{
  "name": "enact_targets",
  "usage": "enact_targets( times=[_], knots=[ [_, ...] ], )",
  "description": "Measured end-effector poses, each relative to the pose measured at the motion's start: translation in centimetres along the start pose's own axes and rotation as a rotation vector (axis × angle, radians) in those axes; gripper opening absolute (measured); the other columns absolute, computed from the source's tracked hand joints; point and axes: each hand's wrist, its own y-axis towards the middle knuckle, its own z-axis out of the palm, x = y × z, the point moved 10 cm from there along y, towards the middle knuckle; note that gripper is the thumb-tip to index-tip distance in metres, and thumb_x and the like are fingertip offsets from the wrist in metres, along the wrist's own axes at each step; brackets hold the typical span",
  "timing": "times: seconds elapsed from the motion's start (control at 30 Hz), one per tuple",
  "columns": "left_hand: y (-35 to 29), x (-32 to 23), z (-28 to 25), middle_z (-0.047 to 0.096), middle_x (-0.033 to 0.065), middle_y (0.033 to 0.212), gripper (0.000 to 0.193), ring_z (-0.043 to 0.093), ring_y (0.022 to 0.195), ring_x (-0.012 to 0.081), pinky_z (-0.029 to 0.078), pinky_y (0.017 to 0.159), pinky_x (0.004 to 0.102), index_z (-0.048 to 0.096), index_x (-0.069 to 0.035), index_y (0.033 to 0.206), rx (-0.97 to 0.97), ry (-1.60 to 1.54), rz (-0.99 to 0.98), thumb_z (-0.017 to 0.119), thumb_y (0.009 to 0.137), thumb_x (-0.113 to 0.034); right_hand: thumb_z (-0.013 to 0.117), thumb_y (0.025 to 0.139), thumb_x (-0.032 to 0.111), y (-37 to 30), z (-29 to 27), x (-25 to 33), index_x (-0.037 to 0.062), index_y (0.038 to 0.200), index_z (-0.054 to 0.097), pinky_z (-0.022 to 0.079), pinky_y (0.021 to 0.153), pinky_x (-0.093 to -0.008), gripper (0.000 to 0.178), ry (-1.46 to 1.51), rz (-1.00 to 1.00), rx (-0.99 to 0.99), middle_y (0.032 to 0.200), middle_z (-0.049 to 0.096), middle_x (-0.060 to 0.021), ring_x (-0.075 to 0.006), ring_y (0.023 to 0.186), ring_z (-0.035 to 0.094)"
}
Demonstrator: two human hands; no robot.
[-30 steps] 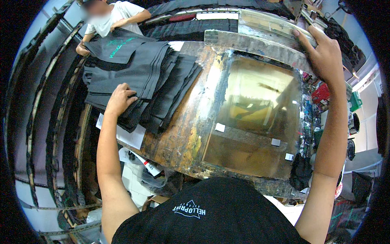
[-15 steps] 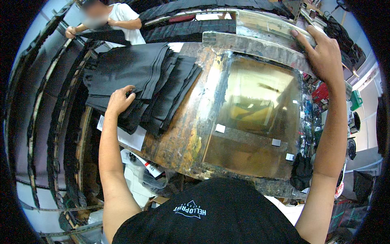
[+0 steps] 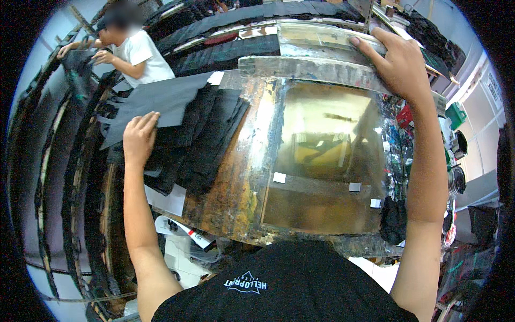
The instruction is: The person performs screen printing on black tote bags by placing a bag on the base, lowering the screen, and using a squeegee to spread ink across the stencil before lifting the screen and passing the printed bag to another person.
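Under the left hand lies a stack of dark grey fabric pieces, spread over the left part of a paint-stained worktop. That hand rests palm down with fingers loosely curled, its fingertips pinching the lower edge of the top grey sheet, which lies slightly raised and askew over the rest of the pile. Just below the hand, white paper sticks out from under the dark fabric.

Across the worktop, the right hand reaches up to the far edge of a printing screen frame, fingers spread and flat over the frame's top bar, thumb pointing left; it presses on the bar rather than closing around it. Below that hand the yellowish mesh of the screen fills the frame, with small white tape squares on its lower part. A black cloth sits near the right forearm, at the frame's lower right corner.

Beyond the left hand, at the far left, another person in a white shirt handles a dark garment
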Motion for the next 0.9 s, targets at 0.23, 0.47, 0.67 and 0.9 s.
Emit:
enact_targets(
  times=[0.23, 0.47, 0.67, 0.9],
  knots=[
    [0.2, -20.9, 1.8, 0.066, 0.0153, 0.137, 0.049, 0.060, 0.129, 0.0364, 0.043, 0.115, 0.0514, 0.063, -0.014, 0.139, 0.107, -0.244, 0.321, 0.065, 0.089, -0.011, 0.054, 0.098, 0.062, 0.4, 0.2, 0.4, 0.0036, 0.102, 0.072, 0.051, 0.083, -0.0514, 0.062, 0.045, -0.016, 0.036, 0.091, 0.071, -0.0243, -0.0440, 0.089, 0.067],
    [0.4, -42.3, 13.0, 0.054, 0.0217, 0.150, 0.053, 0.048, 0.141, 0.0399, 0.032, 0.118, 0.0621, 0.058, -0.013, 0.146, 0.357, -0.653, 0.293, 0.058, 0.099, -0.038, 0.031, 0.101, 0.078, 0.4, 1.2, -0.3, 0.0117, 0.079, 0.056, 0.042, 0.070, -0.0393, 0.074, 0.042, 0.122, 0.340, 0.071, 0.051, -0.0024, -0.0179, 0.067, 0.047],
    [3.2, -51.9, 13.6, 0.021, 0.0202, 0.171, 0.104, 0.014, 0.159, 0.0424, 0.000, 0.119, 0.0755, 0.040, -0.017, 0.161, 0.477, -0.733, 0.424, 0.050, 0.084, -0.086, 0.033, 0.102, 0.074, 0.4, 1.2, -0.4, 0.0051, 0.092, 0.067, 0.045, 0.081, -0.0464, 0.077, -0.036, 0.068, 0.262, 0.083, 0.068, -0.0130, -0.0253, 0.078, 0.063],
    [4.4, -57.5, 11.8, 0.022, 0.0192, 0.171, 0.106, 0.013, 0.158, 0.0452, -0.002, 0.119, 0.0740, 0.041, -0.017, 0.160, 0.367, -0.774, 0.393, 0.041, 0.084, -0.091, 0.029, 0.100, 0.079, 0.6, 1.7, -0.7, 0.0040, 0.102, 0.070, 0.048, 0.083, -0.0458, 0.085, 0.012, 0.064, 0.290, 0.085, 0.069, -0.0112, -0.0229, 0.079, 0.063]
  ],
)
